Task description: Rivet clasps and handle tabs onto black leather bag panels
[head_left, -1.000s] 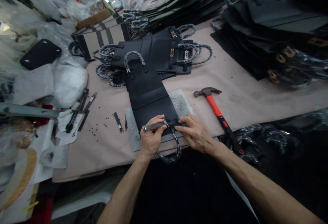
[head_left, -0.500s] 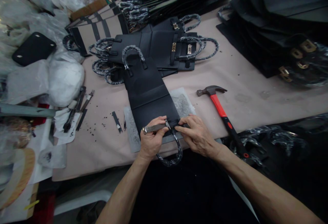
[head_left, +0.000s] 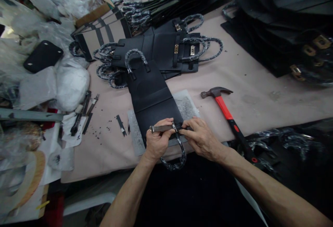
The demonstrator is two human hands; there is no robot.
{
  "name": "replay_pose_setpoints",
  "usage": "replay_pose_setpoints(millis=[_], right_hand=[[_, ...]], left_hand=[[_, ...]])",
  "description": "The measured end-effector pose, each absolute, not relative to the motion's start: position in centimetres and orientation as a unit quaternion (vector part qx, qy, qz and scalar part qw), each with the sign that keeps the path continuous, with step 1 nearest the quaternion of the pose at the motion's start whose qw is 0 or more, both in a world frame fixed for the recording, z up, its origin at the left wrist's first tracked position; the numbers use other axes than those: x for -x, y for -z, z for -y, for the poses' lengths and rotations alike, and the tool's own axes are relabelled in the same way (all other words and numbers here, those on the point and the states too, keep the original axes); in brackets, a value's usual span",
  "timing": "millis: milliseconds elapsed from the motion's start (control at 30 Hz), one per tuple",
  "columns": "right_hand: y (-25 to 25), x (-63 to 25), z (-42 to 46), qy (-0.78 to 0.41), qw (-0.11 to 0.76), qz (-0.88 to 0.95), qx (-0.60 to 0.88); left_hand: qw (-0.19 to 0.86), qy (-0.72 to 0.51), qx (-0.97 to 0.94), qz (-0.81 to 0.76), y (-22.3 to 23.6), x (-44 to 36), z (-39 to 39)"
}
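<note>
My left hand (head_left: 156,144) is closed round a metal punch-like tool (head_left: 161,128), its blunt end pointing left and its slim tip toward the panel's near edge. Under both hands lies a long black bag panel (head_left: 155,93) with a fold across it. One plastic-wrapped handle (head_left: 136,54) loops at its far end, another handle (head_left: 182,156) hangs at the near end. My right hand (head_left: 201,137) pinches the panel's near right corner, close to the tool's tip; what exactly lies between those fingers is partly hidden. Beneath the panel sits a pale grey slab (head_left: 186,103).
A red and black claw hammer (head_left: 224,107) rests right of the slab. Small blades (head_left: 121,125) and black scraps lie left. More bag panels (head_left: 161,48) are piled behind, with a tall stack (head_left: 291,22) at the right. Plastic bags (head_left: 73,81) crowd the left.
The view has shifted slightly. My left hand and the tool have moved a little to the right, closer to my right hand. My right hand stays at the corner.
</note>
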State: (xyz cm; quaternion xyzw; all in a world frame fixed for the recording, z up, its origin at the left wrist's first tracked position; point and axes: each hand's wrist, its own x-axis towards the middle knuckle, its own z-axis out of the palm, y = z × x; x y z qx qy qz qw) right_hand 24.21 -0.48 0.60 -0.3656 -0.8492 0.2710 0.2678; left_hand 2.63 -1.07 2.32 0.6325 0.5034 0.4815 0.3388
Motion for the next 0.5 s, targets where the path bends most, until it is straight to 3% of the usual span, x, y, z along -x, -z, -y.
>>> replay_pose_setpoints(millis=[500], right_hand=[[0.03, -24.47, 0.62, -0.245, 0.273, 0.861, 0.352]], left_hand=[[0.319, -0.466, -0.659, -0.497, -2.31, -2.89, 0.84]])
